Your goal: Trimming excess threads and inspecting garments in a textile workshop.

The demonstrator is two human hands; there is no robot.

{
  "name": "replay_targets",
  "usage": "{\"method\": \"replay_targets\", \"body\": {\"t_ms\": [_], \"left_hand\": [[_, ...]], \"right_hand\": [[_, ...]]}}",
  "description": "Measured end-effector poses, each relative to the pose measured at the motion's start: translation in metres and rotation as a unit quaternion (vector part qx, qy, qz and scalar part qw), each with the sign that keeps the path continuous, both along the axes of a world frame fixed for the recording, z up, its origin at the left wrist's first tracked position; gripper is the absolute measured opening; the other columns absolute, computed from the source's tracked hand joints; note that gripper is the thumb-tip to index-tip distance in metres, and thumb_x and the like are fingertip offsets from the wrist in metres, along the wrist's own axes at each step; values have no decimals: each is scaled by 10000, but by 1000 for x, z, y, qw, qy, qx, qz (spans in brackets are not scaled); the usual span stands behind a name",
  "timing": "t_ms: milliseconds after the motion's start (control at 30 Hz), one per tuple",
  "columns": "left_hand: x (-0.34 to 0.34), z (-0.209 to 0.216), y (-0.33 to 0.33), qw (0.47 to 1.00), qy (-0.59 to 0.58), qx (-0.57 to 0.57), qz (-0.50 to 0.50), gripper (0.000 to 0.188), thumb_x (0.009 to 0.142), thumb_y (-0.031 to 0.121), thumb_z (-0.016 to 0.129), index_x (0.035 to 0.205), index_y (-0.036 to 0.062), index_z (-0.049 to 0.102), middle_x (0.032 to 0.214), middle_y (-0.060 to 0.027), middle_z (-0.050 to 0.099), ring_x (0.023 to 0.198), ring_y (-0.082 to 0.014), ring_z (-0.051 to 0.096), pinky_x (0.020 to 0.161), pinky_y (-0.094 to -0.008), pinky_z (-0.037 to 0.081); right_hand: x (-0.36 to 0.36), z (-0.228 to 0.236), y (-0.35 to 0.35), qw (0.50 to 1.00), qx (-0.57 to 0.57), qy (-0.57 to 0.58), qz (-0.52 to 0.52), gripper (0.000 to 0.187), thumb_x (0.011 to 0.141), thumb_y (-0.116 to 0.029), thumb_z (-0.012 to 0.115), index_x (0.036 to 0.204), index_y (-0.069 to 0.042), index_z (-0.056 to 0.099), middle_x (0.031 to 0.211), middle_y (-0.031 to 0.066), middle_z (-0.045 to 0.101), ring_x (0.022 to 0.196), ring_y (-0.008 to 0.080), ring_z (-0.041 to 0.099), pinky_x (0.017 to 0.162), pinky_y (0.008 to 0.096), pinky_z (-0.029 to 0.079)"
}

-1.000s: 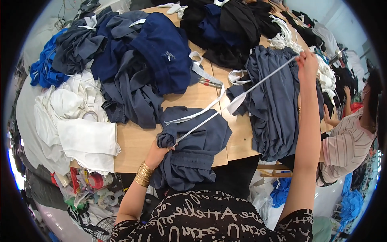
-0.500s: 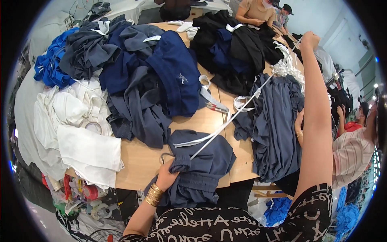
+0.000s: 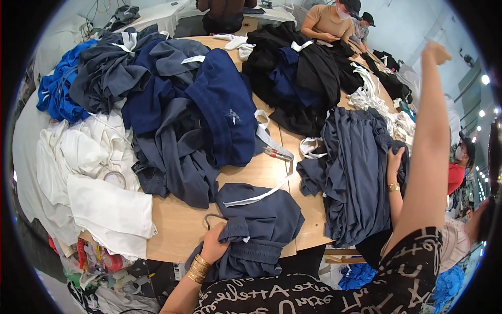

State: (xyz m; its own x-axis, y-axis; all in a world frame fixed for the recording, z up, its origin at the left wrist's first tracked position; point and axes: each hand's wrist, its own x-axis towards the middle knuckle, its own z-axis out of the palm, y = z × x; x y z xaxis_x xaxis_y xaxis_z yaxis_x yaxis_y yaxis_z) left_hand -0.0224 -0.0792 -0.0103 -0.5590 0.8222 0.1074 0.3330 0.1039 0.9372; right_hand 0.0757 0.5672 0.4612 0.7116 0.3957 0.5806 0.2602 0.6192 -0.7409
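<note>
My left hand [image 3: 214, 244] is closed on the gathered waistband of a dark grey elastic-waist garment [image 3: 261, 222] at the table's near edge. A thin dark loop [image 3: 212, 216] sticks out beside the fingers, and a short white cord end [image 3: 246, 239] shows at the waistband. Across the garment's upper part lies a white drawstring [image 3: 256, 197], its tail reaching the tabletop. High at the far right, my right hand [image 3: 436, 54] is raised with the arm stretched out. Motion smears its fingers, and I cannot see whether anything is in them.
Piled on the table [image 3: 178, 225] are white cloth [image 3: 112, 201], navy and grey garments [image 3: 219, 110], black garments [image 3: 293, 73] and a grey stack [image 3: 355, 178]. Another person's hand [image 3: 396, 159] touches that stack. White cords [image 3: 368, 97] lie behind it. A person [image 3: 329, 26] sits across the table.
My right hand has swung up and outward. The long white cord stretched between my hands no longer shows; only a short end remains at the waistband. My left hand keeps its grip.
</note>
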Motion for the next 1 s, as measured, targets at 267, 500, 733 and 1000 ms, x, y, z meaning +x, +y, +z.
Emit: {"method": "replay_targets", "body": {"t_ms": [267,500,733,1000], "left_hand": [[-2,-5,14,992,-107,-34,61,408,683,5,627,1082,-31,547,981,-148,634,932,-244,612,834,-325,460],[-3,34,46,914,-392,48,94,131,804,67,654,905,13,590,803,1,601,709,-93,561,671,-235,446],[13,65,68,927,-360,83,-64,182,789,27,651,962,4,603,854,-27,638,776,-91,572,727,-243,461],[25,86,100,943,-301,20,-137,168,803,115,669,887,-5,588,766,-26,601,667,-96,560,656,-237,456]], "right_hand": [[-17,-149,-97,697,-112,-477,524,214,845,-246,520,925,-50,545,743,47,551,616,135,532,588,269,457],[-17,-315,-312,480,-183,-633,579,325,754,-101,652,1076,-90,610,1037,90,617,845,184,615,731,308,475],[27,-339,-409,310,-330,-477,754,358,783,-200,659,1086,-30,571,1026,93,600,919,157,554,835,282,411],[94,-325,-402,331,-483,82,806,112,889,-176,527,872,-67,507,556,-69,360,442,22,317,390,196,260]]}}
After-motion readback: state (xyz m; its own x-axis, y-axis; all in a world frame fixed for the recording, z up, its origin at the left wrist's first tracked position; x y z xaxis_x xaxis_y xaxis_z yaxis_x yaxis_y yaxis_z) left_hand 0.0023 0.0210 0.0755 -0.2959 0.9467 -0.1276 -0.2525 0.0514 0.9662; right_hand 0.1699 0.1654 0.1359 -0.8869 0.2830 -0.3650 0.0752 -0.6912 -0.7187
